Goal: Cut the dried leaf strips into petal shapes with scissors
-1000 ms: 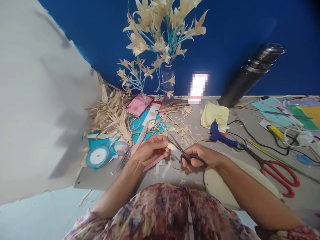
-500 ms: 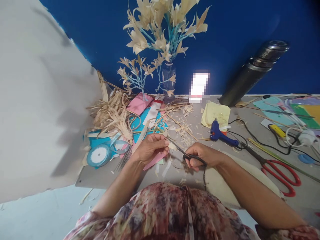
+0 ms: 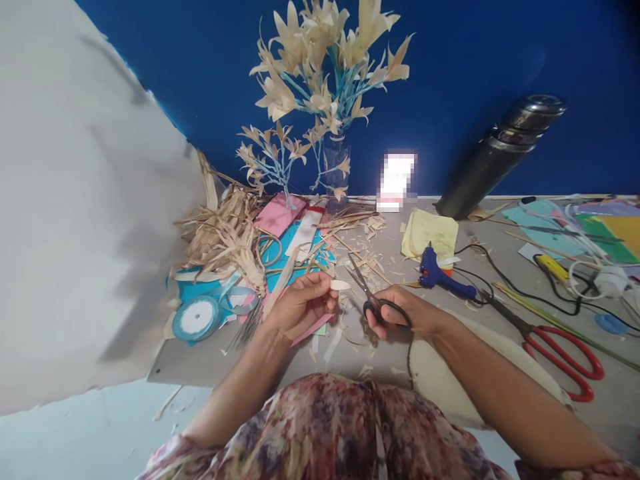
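Observation:
Between the thumb and fingers of my left hand (image 3: 305, 303) is a small pale petal-shaped piece of corn husk (image 3: 341, 285), its pointed tip toward the right. My right hand (image 3: 400, 312) has its fingers through the loops of black-handled scissors (image 3: 367, 291). The scissor blades are spread apart and point away up-left, just right of the husk piece and not touching it. Under both hands lie husk trimmings (image 3: 370, 270). A pink paper sheet (image 3: 313, 330) shows partly below my left hand.
Dried corn husks (image 3: 225, 230) and a ribbon spool (image 3: 197, 319) lie left. Husk flowers (image 3: 320, 87) stand in a clear bottle (image 3: 337, 163) behind. Rightward are a blue glue gun (image 3: 443, 275), yellow paper (image 3: 431, 233), red-handled scissors (image 3: 565, 353), and a dark flask (image 3: 493, 160).
The scissors have come away from the husk piece, and their blades have opened. The husk piece in my left hand now shows more fully. The camera view has tilted slightly.

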Motion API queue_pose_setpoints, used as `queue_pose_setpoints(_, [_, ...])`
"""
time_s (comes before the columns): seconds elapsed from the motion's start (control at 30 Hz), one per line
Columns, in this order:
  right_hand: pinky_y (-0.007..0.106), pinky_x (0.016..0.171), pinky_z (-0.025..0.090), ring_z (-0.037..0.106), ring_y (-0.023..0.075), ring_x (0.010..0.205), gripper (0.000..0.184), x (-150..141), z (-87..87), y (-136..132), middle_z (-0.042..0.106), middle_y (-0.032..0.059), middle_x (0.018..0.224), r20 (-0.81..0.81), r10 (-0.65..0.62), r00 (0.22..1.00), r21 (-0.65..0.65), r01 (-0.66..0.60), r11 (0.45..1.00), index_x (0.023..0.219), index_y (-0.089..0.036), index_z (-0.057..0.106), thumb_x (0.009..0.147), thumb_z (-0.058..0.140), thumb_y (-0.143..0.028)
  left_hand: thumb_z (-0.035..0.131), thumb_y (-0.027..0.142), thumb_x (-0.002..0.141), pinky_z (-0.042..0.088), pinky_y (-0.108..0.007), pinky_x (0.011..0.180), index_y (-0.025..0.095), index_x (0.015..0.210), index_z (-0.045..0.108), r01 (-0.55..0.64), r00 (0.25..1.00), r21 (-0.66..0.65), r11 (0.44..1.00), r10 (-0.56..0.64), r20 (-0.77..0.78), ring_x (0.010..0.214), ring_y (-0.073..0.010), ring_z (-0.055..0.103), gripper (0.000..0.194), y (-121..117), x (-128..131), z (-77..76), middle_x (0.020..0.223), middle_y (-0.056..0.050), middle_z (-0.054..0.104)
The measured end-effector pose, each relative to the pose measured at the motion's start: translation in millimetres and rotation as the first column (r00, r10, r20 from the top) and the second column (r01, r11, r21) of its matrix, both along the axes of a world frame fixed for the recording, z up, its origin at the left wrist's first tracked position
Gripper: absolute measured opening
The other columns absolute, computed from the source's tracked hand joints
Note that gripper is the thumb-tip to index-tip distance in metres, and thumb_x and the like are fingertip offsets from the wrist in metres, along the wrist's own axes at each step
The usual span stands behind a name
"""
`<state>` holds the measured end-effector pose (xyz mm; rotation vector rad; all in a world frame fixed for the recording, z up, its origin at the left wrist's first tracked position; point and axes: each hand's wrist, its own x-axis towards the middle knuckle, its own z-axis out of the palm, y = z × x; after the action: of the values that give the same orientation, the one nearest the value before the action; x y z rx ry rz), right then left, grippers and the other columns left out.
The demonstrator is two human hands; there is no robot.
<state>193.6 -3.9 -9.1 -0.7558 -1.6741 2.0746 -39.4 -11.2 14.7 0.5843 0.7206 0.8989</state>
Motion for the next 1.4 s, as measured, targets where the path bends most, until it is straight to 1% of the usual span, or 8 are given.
queue_pose_setpoints(0.1, [0.023, 0.047, 0.028, 0.043, 0.01, 0.051, 0.072, 0.6, 3.1, -0.5, 0.065, 0.0069, 0.067, -0.003, 0.089, 0.996, 0.013, -0.089, 0.996, 0.081, -0.009, 0.064, 0.075, 0.054, -0.08, 0.077, 0.027, 0.075, 0.051, -0.026, 0.056, 0.015, 0.076, 0.058, -0.046, 0.999, 0.002, 0.999, 0.046, 0.01, 0.06, -0.015, 0.062, 0.022, 0.1, 1.2, 0.8, 0.067, -0.004, 0.064])
queue_pose_setpoints(0.2, [0.023, 0.049, 0.032, 0.047, 0.0114, 0.053, 0.07, -0.4, 3.8, -1.2, 0.065, 0.0074, 0.067, 0.0, 0.122, 0.993, 0.022, -0.122, 0.992, 0.08, -0.009, 0.064, 0.075, 0.055, -0.079, 0.076, 0.026, 0.076, 0.051, -0.025, 0.06, 0.015, 0.075, 0.057, -0.065, 0.998, 0.006, 0.998, 0.065, -0.001, 0.064, -0.0155, 0.064, 0.021, 0.1, 3.0, 2.6, 0.068, -0.005, 0.066])
queue_pose_setpoints(0.37, [0.024, 0.052, 0.038, 0.054, 0.0131, 0.053, 0.067, -0.9, 1.4, -1.5, 0.063, 0.0046, 0.06, -0.002, 0.118, 0.993, -0.032, -0.118, 0.992, 0.077, -0.01, 0.063, 0.072, 0.061, -0.077, 0.074, 0.022, 0.076, 0.05, -0.024, 0.061, 0.015, 0.073, 0.057, -0.079, 0.997, 0.009, 0.997, 0.079, -0.012, 0.063, -0.0149, 0.065, 0.02, 0.0, 5.3, 6.3, 0.068, -0.004, 0.066])
queue_pose_setpoints(0.57, [0.022, 0.05, 0.037, 0.052, 0.0122, 0.05, 0.063, -0.4, 1.6, -1.2, 0.061, 0.0029, 0.055, 0.033, 0.1, 0.994, -0.033, -0.099, 0.995, 0.072, -0.011, 0.063, 0.072, 0.064, -0.074, 0.074, 0.022, 0.075, 0.049, -0.024, 0.059, 0.015, 0.073, 0.056, -0.086, 0.996, -0.004, 0.996, 0.086, -0.031, 0.059, -0.0148, 0.064, 0.02, -0.4, 5.5, 9.4, 0.064, -0.004, 0.066])
queue_pose_setpoints(0.73, [0.022, 0.051, 0.038, 0.052, 0.0123, 0.051, 0.064, -0.3, 2.8, -1.0, 0.06, 0.0026, 0.053, 0.03, 0.102, 0.994, -0.02, -0.102, 0.995, 0.069, -0.011, 0.062, 0.071, 0.063, -0.075, 0.073, 0.023, 0.076, 0.049, -0.025, 0.059, 0.015, 0.072, 0.055, -0.07, 0.997, 0.007, 0.998, 0.07, -0.025, 0.058, -0.0152, 0.063, 0.02, 0.0, 4.7, 8.0, 0.064, -0.005, 0.067])
queue_pose_setpoints(1.07, [0.022, 0.051, 0.037, 0.052, 0.0129, 0.052, 0.061, 0.7, 0.3, -0.7, 0.06, 0.0023, 0.052, 0.03, 0.11, 0.993, -0.029, -0.109, 0.994, 0.068, -0.011, 0.062, 0.072, 0.066, -0.072, 0.071, 0.023, 0.078, 0.048, -0.026, 0.058, 0.016, 0.071, 0.056, -0.04, 0.999, 0.032, 0.999, 0.041, -0.01, 0.057, -0.0156, 0.062, 0.018, 0.2, 3.9, 7.1, 0.063, -0.006, 0.068])
queue_pose_setpoints(1.27, [0.022, 0.052, 0.037, 0.051, 0.0121, 0.051, 0.066, -0.2, 3.1, -1.0, 0.06, 0.0029, 0.054, 0.041, 0.116, 0.992, -0.014, -0.115, 0.993, 0.068, -0.011, 0.062, 0.071, 0.062, -0.077, 0.07, 0.021, 0.079, 0.048, -0.026, 0.059, 0.016, 0.072, 0.057, -0.048, 0.999, 0.043, 0.998, 0.048, -0.008, 0.057, -0.0153, 0.062, 0.016, 0.1, 4.0, 6.9, 0.062, -0.005, 0.067])
queue_pose_setpoints(1.4, [0.022, 0.051, 0.037, 0.05, 0.0119, 0.051, 0.063, 0.1, 3.8, -0.8, 0.059, 0.0025, 0.053, 0.041, 0.118, 0.992, -0.015, -0.118, 0.993, 0.066, -0.011, 0.06, 0.071, 0.064, -0.074, 0.069, 0.021, 0.08, 0.049, -0.026, 0.059, 0.015, 0.072, 0.056, -0.047, 0.999, 0.034, 0.998, 0.048, -0.014, 0.058, -0.0152, 0.062, 0.016, 0.0, 3.9, 6.6, 0.062, -0.005, 0.066])
